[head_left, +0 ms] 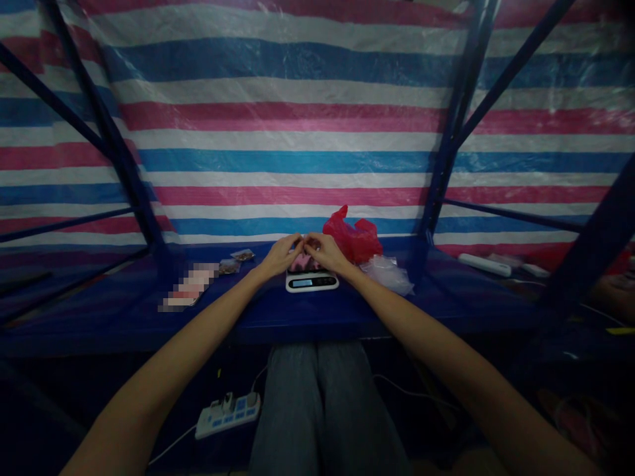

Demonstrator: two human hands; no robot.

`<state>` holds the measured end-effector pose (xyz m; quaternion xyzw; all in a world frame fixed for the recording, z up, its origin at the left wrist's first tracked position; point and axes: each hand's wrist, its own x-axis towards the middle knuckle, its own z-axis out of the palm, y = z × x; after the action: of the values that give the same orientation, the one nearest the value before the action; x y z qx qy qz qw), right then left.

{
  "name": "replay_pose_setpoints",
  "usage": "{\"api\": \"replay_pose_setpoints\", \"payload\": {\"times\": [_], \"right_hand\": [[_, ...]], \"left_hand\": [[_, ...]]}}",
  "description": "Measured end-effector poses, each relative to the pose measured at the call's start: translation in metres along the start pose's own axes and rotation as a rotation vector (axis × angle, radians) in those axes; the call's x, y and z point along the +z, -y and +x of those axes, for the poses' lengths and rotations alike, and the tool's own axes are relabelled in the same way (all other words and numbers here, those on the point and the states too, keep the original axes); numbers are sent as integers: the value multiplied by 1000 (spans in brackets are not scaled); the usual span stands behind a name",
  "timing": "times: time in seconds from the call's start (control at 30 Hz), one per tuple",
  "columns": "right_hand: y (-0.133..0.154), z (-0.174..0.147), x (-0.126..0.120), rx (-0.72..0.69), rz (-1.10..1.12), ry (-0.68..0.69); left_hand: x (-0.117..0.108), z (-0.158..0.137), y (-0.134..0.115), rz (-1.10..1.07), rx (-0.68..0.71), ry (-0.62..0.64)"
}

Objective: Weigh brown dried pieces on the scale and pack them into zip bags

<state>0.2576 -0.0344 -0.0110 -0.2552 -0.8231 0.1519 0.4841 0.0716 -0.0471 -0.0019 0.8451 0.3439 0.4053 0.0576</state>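
My left hand (282,256) and my right hand (326,252) meet above a white digital scale (312,285) with a small display on its front. Both sets of fingers are pinched close together, almost touching. What they hold, if anything, is too small and dark to make out. Under the fingers, on top of the scale, lies something pink with dark patches (303,264), partly covered by my hands. Just beyond my right hand sits a crumpled red plastic bag (353,237). Beside my right wrist is a pile of clear plastic bags (389,274).
Two small clear packets, a nearer one (229,266) and a farther one (243,255), lie left on the blue shelf (278,316), near a blurred-out flat object (191,287). Blue posts (446,145) stand at both sides. Below is a white power strip (228,415) with cables.
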Motion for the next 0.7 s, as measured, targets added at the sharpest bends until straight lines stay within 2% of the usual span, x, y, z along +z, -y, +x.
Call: {"api": "replay_pose_setpoints", "payload": {"times": [0.23,0.4,0.6,0.7], "right_hand": [[1,-1,-2,32,116,-15],[9,-1,-5,28,118,-5],[7,0,-7,-9,-28,84],[7,2,-5,37,-186,54]], "left_hand": [[3,-1,1,6,-1,23],[6,-1,0,18,-24,6],[3,-1,0,48,-26,2],[3,0,-1,88,-30,3]]}}
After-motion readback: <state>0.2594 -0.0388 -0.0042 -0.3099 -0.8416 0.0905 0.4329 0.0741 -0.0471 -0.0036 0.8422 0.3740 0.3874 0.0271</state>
